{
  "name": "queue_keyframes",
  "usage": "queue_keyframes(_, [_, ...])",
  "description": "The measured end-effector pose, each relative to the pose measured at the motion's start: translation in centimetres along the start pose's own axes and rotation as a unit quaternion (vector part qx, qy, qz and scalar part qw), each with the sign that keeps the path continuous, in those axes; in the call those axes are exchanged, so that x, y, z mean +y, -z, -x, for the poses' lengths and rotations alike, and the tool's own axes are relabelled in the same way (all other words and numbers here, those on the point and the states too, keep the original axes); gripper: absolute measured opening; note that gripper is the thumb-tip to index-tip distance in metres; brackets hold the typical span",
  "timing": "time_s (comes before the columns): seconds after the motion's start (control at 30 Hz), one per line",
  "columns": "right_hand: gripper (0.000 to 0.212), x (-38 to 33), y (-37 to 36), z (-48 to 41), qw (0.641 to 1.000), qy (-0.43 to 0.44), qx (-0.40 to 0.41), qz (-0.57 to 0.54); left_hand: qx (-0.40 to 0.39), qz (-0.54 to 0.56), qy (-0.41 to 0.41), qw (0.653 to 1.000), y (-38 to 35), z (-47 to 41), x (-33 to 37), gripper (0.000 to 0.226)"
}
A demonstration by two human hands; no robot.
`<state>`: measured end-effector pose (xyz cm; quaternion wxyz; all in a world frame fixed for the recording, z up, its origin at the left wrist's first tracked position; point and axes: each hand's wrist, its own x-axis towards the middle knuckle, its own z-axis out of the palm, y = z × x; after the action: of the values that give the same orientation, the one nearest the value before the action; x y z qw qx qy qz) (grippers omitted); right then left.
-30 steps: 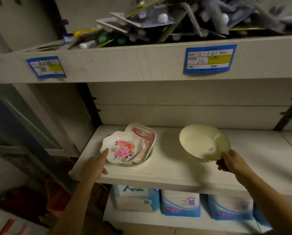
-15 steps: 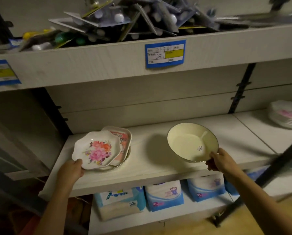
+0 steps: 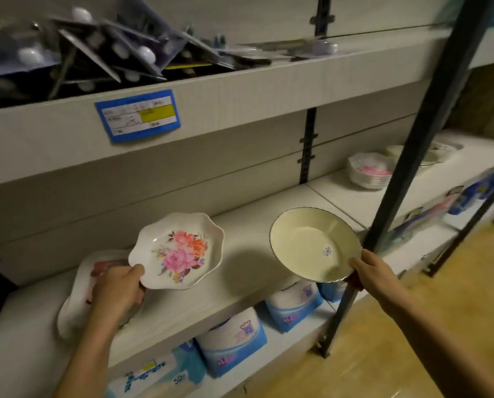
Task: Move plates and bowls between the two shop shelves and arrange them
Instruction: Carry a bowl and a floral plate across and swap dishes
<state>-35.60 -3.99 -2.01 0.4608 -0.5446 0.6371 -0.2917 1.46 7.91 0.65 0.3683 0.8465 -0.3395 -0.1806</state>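
Observation:
My left hand (image 3: pixel 116 291) grips the rim of a white scalloped plate with pink and orange flowers (image 3: pixel 177 251), lifted above the left white shelf (image 3: pixel 240 294). Under that hand a white tray-like plate with a red print (image 3: pixel 76 305) stays on the shelf. My right hand (image 3: pixel 372 274) pinches the near edge of a cream bowl with a dark rim and a small sticker (image 3: pixel 312 242), held in the air over the shelf's front. On the right shelf (image 3: pixel 343 196) stands a stack of white floral plates (image 3: pixel 369 172), with more dishes (image 3: pixel 438 150) behind a post.
A dark metal post (image 3: pixel 398 179) slants down just right of the cream bowl. The upper shelf holds a heap of blister packs (image 3: pixel 111 58) and a blue price label (image 3: pixel 138 116). Blue and white soft packs (image 3: pixel 234 337) fill the bottom shelf. Wooden floor (image 3: pixel 412 354) lies at right.
The flowered plate has come up off the pile in my left hand. The cream bowl has moved right and higher in my right hand. My view has swung right, showing more of the right shelf.

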Motion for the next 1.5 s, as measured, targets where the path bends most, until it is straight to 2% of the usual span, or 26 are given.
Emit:
queue_keyframes(0.13, [0.017, 1.5, 4.4, 0.4, 0.999, 0.003, 0.038, -0.007, -0.058, -0.001, -0.041, 0.997, -4.7, 1.0, 4.2, 0.046])
queue_keyframes(0.3, [0.013, 4.1, 10.7, 0.0, 0.996, -0.015, 0.084, -0.019, -0.119, -0.007, -0.084, 0.989, -10.5, 3.3, 9.7, 0.036])
queue_keyframes(0.43, [0.015, 6.4, 16.6, -0.8, 0.993, -0.023, 0.114, -0.035, -0.15, -0.019, -0.122, 0.981, -15.9, 5.2, 13.7, 0.044])
queue_keyframes(0.97, [0.015, 13.9, 37.5, -7.1, 0.989, -0.024, 0.135, -0.056, -0.188, -0.022, -0.161, 0.969, -33.1, 16.2, 27.0, 0.045])
queue_keyframes(1.2, [0.018, 14.7, 41.7, -10.8, 0.988, -0.019, 0.134, -0.075, -0.175, -0.023, -0.139, 0.974, -37.9, 16.1, 32.7, 0.049])
queue_keyframes(1.37, [0.022, 15.0, 43.4, -14.9, 0.987, -0.024, 0.136, -0.087, -0.174, -0.007, -0.114, 0.978, -41.7, 14.3, 35.5, 0.038])
queue_keyframes(1.5, [0.018, 14.3, 44.7, -19.6, 0.989, -0.024, 0.125, -0.071, -0.162, 0.0, -0.116, 0.98, -44.9, 11.8, 37.5, 0.041])
